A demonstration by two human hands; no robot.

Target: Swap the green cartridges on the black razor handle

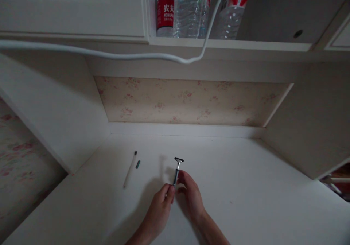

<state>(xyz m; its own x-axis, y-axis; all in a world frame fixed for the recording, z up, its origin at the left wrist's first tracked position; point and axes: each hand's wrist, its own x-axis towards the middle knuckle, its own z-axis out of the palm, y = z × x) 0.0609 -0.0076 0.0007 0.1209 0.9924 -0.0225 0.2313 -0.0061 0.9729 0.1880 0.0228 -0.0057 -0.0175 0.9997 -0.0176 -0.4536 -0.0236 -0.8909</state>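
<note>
You hold both hands close together over the front-centre of the white desk (246,201). Your L hand (160,210) and R hand (191,195) meet at the lower end of a small razor (178,169). Fingertips of both are pinched on its handle, so both hands are clamped on the razor. Its dark head sits at the far end, pointing away from you twd the back of the desk, w/ the handle running back btwn your fingers. Can't tell if the razor touches the desk or is lifted off it; light is dim.

Left of the razor, well apart from your hands, a thin white stick (129,170) w/ a dark tip lies at a slant on the desk. A small dark piece (137,164) lies just beside its far end, approx parallel, not touching it.

Behind is a floral back panel (186,101). On the shelf above stand a red-label bottle (164,11) and a clear plastic bottle (191,11). A white cable (109,55) sags across the shelf front.
</note>
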